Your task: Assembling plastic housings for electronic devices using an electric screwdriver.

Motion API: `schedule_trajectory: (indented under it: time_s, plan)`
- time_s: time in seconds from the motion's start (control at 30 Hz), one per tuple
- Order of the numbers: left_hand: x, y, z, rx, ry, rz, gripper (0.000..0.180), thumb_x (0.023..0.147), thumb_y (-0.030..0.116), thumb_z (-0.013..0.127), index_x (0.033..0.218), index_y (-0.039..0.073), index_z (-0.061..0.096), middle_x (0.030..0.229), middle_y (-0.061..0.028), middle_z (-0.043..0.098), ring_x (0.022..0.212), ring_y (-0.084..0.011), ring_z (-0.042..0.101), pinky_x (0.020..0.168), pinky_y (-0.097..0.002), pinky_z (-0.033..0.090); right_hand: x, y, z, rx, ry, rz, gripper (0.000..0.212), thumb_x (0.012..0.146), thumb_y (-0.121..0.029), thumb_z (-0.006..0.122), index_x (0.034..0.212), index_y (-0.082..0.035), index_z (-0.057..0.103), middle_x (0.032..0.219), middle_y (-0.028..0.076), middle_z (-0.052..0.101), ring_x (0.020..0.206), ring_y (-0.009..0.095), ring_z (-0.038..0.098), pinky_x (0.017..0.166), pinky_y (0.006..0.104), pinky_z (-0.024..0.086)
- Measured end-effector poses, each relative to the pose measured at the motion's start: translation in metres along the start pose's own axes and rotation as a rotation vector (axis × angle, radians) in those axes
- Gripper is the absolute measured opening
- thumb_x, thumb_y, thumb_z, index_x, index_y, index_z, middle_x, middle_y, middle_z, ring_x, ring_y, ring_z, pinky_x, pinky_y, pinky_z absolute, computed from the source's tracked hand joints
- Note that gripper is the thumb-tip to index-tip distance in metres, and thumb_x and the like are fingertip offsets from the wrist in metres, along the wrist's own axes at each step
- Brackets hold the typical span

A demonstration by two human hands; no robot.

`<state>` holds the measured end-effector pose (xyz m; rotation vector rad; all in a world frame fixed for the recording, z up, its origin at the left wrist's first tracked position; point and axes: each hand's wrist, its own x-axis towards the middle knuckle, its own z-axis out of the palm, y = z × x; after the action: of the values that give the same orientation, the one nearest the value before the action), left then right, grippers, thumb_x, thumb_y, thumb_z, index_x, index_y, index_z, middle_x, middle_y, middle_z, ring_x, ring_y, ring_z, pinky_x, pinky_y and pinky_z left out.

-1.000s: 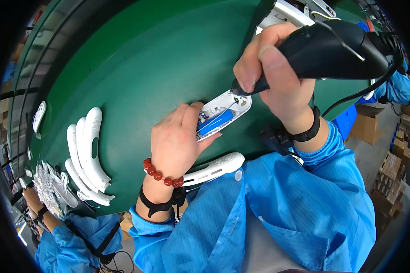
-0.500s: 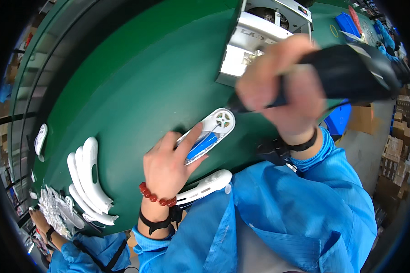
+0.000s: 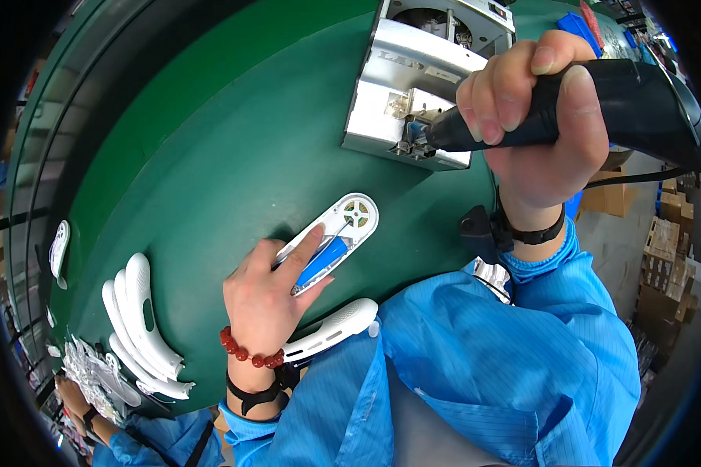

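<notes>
My right hand is wrapped round a black electric screwdriver. The driver's tip meets the front of a silver metal screw feeder; the exact contact is hard to make out. On the green table, my left hand grips a white elongated plastic housing between thumb and fingers. Inside the housing lie a blue cylindrical battery-like part and a round spoked part at its far end. Near my body, by my left wrist, rests a white curved slotted shell.
Several white curved handle shells are stacked on the left of the green table. A pile of small white parts sits near a co-worker's hand. Blue bins stand at far right; cardboard boxes lie beyond the table.
My right hand has carried the screwdriver up from beside the housing to the front of the screw feeder. My left hand keeps its grip on the housing, as the whole view shifts slightly.
</notes>
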<state>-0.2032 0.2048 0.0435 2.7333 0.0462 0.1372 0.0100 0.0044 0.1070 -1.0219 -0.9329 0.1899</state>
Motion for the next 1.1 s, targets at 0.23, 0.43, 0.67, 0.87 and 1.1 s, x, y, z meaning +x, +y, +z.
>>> schedule_trajectory:
  time_s: [0.23, 0.43, 0.67, 0.87, 1.1]
  plan:
    - [0.001, -0.002, 0.000, -0.011, 0.001, 0.007, 0.062, 0.060, 0.027, 0.082, 0.120, 0.026, 0.067, 0.080, -0.0023, 0.054, 0.062, -0.0180, 0.057, 0.053, -0.0315, 0.049, 0.000, 0.005, 0.004, -0.046, 0.030, 0.003, 0.024, 0.099, -0.031, 0.036, 0.103, -0.009, 0.047, 0.070, 0.005, 0.050, 0.055, 0.015, 0.048, 0.056, 0.0320, 0.043]
    - [-0.002, -0.003, -0.001, -0.025, -0.008, -0.013, 0.061, 0.061, 0.027, 0.082, 0.119, 0.025, 0.066, 0.079, -0.0022, 0.054, 0.063, -0.0186, 0.057, 0.053, -0.0319, 0.049, 0.002, 0.006, 0.013, -0.102, -0.034, 0.017, 0.021, 0.098, -0.027, 0.039, 0.101, -0.008, 0.046, 0.069, 0.006, 0.050, 0.055, 0.015, 0.048, 0.054, 0.0304, 0.043]
    - [0.003, -0.002, -0.002, -0.057, -0.014, -0.012, 0.063, 0.060, 0.025, 0.083, 0.121, 0.026, 0.066, 0.088, -0.0041, 0.060, 0.066, -0.0208, 0.062, 0.057, -0.0326, 0.052, -0.021, 0.007, 0.035, -0.044, -0.002, 0.158, 0.026, 0.096, -0.033, 0.046, 0.099, -0.007, 0.044, 0.065, 0.004, 0.047, 0.051, 0.014, 0.044, 0.050, 0.0305, 0.040]
    - [0.000, -0.004, -0.003, -0.064, -0.023, -0.028, 0.063, 0.060, 0.024, 0.083, 0.121, 0.026, 0.066, 0.087, -0.0025, 0.059, 0.065, -0.0207, 0.060, 0.056, -0.0327, 0.051, -0.038, 0.014, 0.063, 0.088, -0.023, 0.237, 0.026, 0.092, -0.027, 0.057, 0.097, -0.004, 0.045, 0.067, 0.008, 0.055, 0.054, 0.013, 0.052, 0.052, 0.0280, 0.045]
    - [0.001, -0.004, -0.003, -0.077, -0.029, -0.036, 0.062, 0.061, 0.024, 0.083, 0.120, 0.026, 0.066, 0.086, -0.0024, 0.059, 0.066, -0.0208, 0.060, 0.057, -0.0327, 0.051, -0.041, 0.022, 0.066, 0.164, 0.002, 0.236, 0.024, 0.091, -0.019, 0.060, 0.094, 0.001, 0.046, 0.065, 0.011, 0.059, 0.057, 0.013, 0.056, 0.054, 0.0258, 0.047]
